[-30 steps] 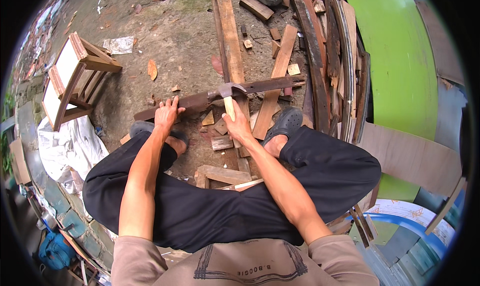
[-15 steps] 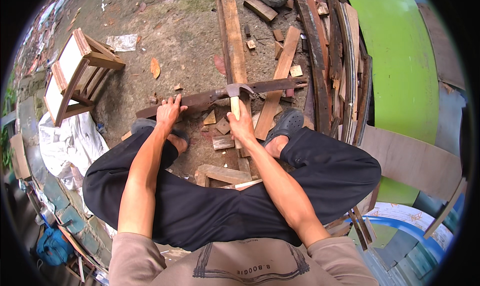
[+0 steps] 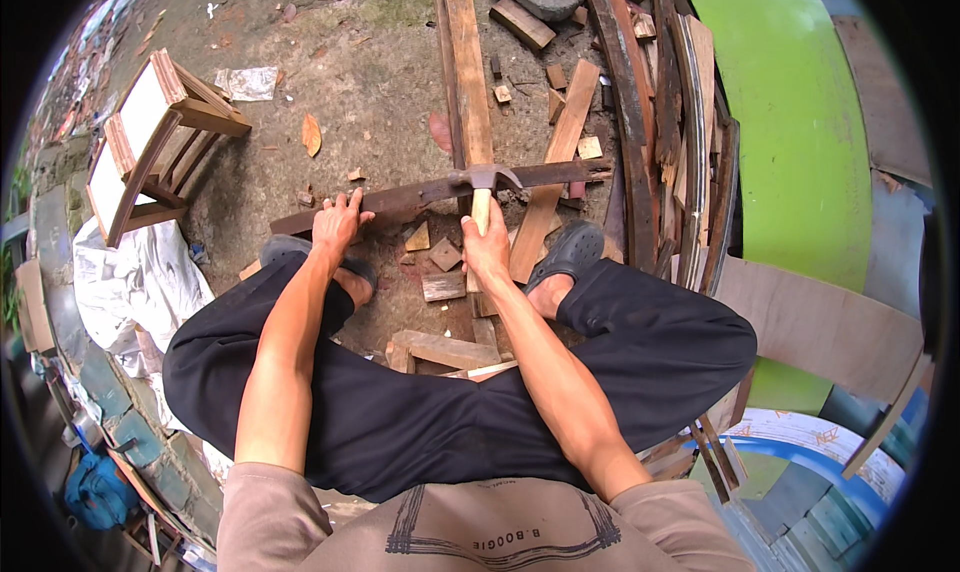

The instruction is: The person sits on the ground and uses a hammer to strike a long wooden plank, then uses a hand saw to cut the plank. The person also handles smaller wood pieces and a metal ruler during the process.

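A person works knees-wide over bare ground [image 3: 370, 102], the right hand [image 3: 486, 247] wrapped firmly round the pale handle of a claw hammer [image 3: 484, 178], whose head meets a dark, weathered board [image 3: 400, 196]. The left hand [image 3: 342, 222], fingers spread and grasping nothing, rests on the board's left portion.

Over the past second the hammer has shifted rightward along the board and its handle has swung nearer to upright in the view, while the left hand stays put. The tool now sits closer to the board's splintered right end, about where the board crosses a long plank [image 3: 468, 72]; the left hand appears to be steadying the wood. Whether the claw grips anything there cannot be told. The board also lies across a shorter slanted plank [image 3: 572, 112], with wood offcuts [image 3: 443, 287] scattered between the feet.

Containers play no part at the hands. At left, a rumpled white sack [image 3: 130, 292] lies beneath a wooden frame with white panels [image 3: 145, 104]; a blue bag [image 3: 100, 492] sits at lower left. What either holds, if anything, is not visible.
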The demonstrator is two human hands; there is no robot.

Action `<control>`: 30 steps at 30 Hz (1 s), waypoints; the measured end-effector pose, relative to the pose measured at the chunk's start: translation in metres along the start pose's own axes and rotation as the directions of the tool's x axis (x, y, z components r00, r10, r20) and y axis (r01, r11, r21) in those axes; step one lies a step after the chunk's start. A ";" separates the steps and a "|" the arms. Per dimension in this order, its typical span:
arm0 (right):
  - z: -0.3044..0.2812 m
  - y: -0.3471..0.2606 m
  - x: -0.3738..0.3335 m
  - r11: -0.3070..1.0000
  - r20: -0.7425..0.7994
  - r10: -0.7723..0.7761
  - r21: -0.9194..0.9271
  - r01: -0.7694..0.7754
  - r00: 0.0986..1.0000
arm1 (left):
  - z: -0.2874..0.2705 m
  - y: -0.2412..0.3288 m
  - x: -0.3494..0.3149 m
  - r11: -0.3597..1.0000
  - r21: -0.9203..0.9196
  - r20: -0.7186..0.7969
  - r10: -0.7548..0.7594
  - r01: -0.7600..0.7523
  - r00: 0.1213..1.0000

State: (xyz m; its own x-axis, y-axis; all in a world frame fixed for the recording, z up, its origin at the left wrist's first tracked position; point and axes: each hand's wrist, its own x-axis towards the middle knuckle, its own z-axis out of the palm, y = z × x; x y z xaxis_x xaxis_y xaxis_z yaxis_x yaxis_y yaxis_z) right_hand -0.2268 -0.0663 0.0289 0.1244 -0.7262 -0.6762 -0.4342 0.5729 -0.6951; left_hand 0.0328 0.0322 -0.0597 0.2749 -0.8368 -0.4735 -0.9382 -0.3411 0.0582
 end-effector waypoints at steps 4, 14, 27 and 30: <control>0.031 0.007 -0.003 0.983 -0.392 -0.004 0.167 0.075 0.920 | -0.001 0.002 0.001 1.000 0.002 -0.007 0.000 0.000 1.000; 0.042 -0.004 -0.025 0.970 -0.230 0.038 0.244 0.020 0.972 | -0.002 0.000 -0.001 1.000 0.016 0.021 -0.009 0.008 1.000; 0.047 0.015 -0.010 0.998 0.040 0.055 -0.027 -0.054 0.998 | -0.004 -0.003 0.001 1.000 0.001 0.019 -0.020 0.020 1.000; 0.050 0.033 -0.017 0.994 -0.145 -0.108 -0.032 0.104 0.984 | -0.010 0.004 0.000 0.999 0.017 0.054 -0.046 0.045 0.997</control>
State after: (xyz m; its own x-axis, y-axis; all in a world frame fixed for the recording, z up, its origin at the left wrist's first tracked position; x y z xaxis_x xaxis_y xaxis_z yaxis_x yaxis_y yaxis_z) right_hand -0.1983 -0.0159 0.0053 0.0399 -0.8311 -0.5547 -0.4476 0.4815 -0.7536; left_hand 0.0310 0.0270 -0.0511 0.3060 -0.7957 -0.5227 -0.9284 -0.3711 0.0213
